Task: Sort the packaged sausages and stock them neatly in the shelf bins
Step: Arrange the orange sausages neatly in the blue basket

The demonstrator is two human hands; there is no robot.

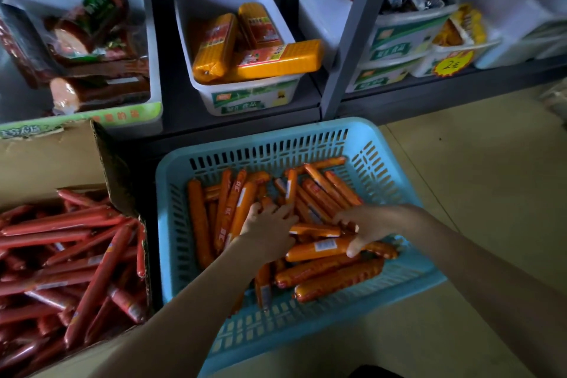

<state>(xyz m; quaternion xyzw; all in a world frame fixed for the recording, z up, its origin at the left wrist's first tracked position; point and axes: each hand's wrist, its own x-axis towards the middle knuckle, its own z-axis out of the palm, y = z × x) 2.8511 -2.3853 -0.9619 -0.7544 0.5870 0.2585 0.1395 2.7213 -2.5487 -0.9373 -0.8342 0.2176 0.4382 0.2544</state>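
Note:
A light blue slotted basket (395, 169) on the floor holds several orange packaged sausages (325, 273), thin and thick, lying crisscross. My left hand (268, 232) lies on the pile in the basket's middle, fingers reaching among the thin sticks; whether it grips one I cannot tell. My right hand (368, 224) curls over a thick orange sausage (319, 247), thumb pressed on its near side. On the low shelf behind, a white bin (214, 95) holds three fat orange sausage chubs (276, 60).
A cardboard box (55, 156) at left is full of red sausages (76, 255). A white bin (150, 49) of dark sausage packs sits at back left. A grey shelf post (349, 40) stands behind the basket, with snack bins (399, 37) to its right. Tan floor (475, 163) lies at right.

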